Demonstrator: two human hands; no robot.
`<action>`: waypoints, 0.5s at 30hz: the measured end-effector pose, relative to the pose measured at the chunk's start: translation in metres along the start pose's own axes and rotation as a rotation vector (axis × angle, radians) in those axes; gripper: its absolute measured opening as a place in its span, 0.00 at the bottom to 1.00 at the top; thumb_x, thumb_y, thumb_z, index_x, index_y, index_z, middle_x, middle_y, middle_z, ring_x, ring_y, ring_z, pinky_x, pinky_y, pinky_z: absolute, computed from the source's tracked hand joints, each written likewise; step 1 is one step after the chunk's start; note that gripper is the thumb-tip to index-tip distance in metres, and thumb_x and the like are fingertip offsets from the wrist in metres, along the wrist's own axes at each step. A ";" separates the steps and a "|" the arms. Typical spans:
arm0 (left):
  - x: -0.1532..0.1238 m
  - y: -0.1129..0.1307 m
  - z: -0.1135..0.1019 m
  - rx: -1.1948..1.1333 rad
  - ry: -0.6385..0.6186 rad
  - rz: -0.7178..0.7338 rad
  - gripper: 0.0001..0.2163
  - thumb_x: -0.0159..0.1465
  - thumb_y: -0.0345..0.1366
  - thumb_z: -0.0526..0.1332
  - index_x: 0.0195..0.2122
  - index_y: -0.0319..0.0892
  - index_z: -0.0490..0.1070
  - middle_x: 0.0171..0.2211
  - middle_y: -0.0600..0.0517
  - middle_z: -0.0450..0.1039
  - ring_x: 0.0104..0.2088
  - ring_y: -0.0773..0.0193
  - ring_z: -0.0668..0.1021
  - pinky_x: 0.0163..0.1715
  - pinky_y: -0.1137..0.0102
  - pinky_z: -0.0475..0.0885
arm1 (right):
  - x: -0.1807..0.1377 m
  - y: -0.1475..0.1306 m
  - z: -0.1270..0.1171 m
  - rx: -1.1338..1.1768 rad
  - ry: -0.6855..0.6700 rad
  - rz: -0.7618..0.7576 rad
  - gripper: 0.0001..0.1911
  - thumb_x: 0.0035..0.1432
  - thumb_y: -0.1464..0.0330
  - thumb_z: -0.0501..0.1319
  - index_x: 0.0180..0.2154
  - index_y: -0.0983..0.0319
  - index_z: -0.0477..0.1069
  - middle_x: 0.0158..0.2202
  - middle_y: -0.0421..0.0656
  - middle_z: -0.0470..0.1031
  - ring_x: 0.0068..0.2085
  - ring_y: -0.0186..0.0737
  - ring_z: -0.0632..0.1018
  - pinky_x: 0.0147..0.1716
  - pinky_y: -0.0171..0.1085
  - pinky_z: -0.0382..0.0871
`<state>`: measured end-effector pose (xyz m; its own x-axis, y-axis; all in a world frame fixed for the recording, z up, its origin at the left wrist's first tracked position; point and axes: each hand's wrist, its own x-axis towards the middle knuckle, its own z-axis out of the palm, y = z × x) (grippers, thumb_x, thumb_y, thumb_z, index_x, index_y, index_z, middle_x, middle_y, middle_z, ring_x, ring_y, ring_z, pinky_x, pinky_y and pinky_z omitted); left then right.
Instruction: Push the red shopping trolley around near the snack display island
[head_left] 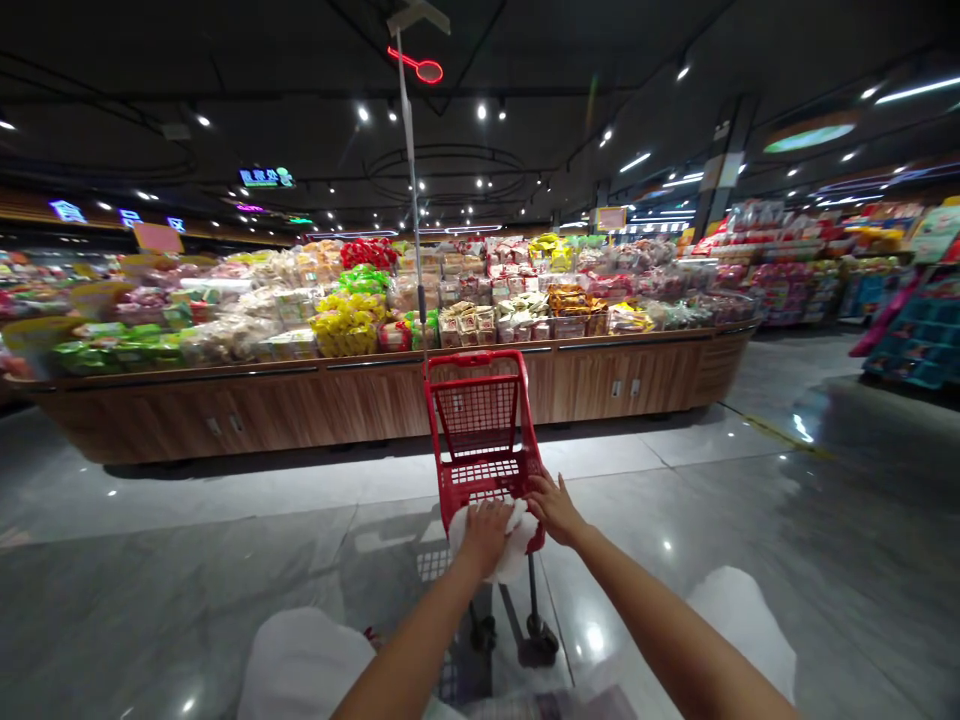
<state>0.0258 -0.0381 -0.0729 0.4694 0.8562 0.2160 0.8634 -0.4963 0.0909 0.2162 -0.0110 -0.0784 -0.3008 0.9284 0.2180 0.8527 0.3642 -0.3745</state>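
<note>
A red plastic shopping cart (481, 362) stands right in front of me, its grid panels facing up toward me. Bunched over its near end is a white cloth (511, 562). My left hand (486, 530) presses down on this cloth with the fingers curled over it, gripping it against the cart. On the right side of the cart rests my right hand (556, 510), fingers stretched out and thumb apart, touching the red rim beside the cloth. Nothing shows inside that right hand.
Beyond the cart runs a long wooden display counter (360, 405) heaped with packaged snacks (349, 322). A thin pole (412, 180) rises behind the cart. More stocked shelves (799, 275) stand at the right. Grey polished floor (712, 500) surrounds the cart's black wheels (541, 634).
</note>
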 end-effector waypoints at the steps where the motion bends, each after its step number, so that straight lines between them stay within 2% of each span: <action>1: 0.004 0.014 0.001 -0.002 -0.017 0.006 0.18 0.69 0.38 0.51 0.59 0.45 0.63 0.54 0.44 0.69 0.55 0.51 0.69 0.54 0.52 0.61 | -0.001 -0.002 0.001 0.014 0.001 -0.004 0.20 0.64 0.64 0.49 0.51 0.57 0.73 0.61 0.47 0.63 0.68 0.49 0.49 0.64 0.58 0.35; 4: 0.008 0.040 0.006 0.019 -0.031 0.027 0.24 0.68 0.42 0.53 0.63 0.39 0.58 0.58 0.38 0.65 0.58 0.46 0.66 0.57 0.48 0.58 | -0.004 -0.002 0.004 0.048 -0.001 -0.045 0.24 0.61 0.67 0.51 0.57 0.58 0.67 0.60 0.48 0.65 0.68 0.49 0.51 0.64 0.58 0.35; 6: 0.003 0.037 0.004 0.019 -0.026 0.096 0.29 0.66 0.49 0.54 0.63 0.37 0.57 0.59 0.36 0.64 0.59 0.45 0.65 0.58 0.48 0.57 | -0.006 0.001 0.003 0.050 -0.006 -0.087 0.25 0.61 0.68 0.50 0.58 0.58 0.66 0.60 0.47 0.65 0.68 0.48 0.51 0.64 0.58 0.37; 8: -0.004 0.019 -0.003 0.006 -0.037 0.173 0.28 0.66 0.51 0.53 0.62 0.41 0.59 0.58 0.39 0.66 0.57 0.48 0.68 0.56 0.52 0.61 | -0.007 0.004 0.001 0.043 -0.010 -0.150 0.24 0.62 0.68 0.49 0.58 0.57 0.66 0.60 0.47 0.65 0.67 0.48 0.51 0.64 0.56 0.41; 11: -0.013 -0.020 -0.019 0.030 -0.079 0.190 0.19 0.69 0.45 0.52 0.59 0.49 0.63 0.49 0.46 0.75 0.48 0.55 0.75 0.53 0.56 0.64 | -0.009 0.004 -0.001 0.043 -0.001 -0.236 0.19 0.65 0.65 0.48 0.53 0.57 0.70 0.58 0.45 0.66 0.67 0.46 0.51 0.64 0.53 0.44; 15: -0.020 -0.054 -0.029 0.092 -0.141 0.142 0.16 0.69 0.43 0.53 0.54 0.47 0.69 0.40 0.47 0.78 0.41 0.56 0.78 0.46 0.61 0.68 | -0.012 -0.008 0.002 0.032 0.013 -0.229 0.17 0.67 0.64 0.47 0.45 0.57 0.74 0.53 0.44 0.69 0.67 0.46 0.49 0.65 0.53 0.42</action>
<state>-0.0352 -0.0323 -0.0536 0.6028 0.7938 0.0812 0.7972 -0.6033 -0.0213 0.2116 -0.0248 -0.0798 -0.4792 0.8203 0.3123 0.7485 0.5677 -0.3426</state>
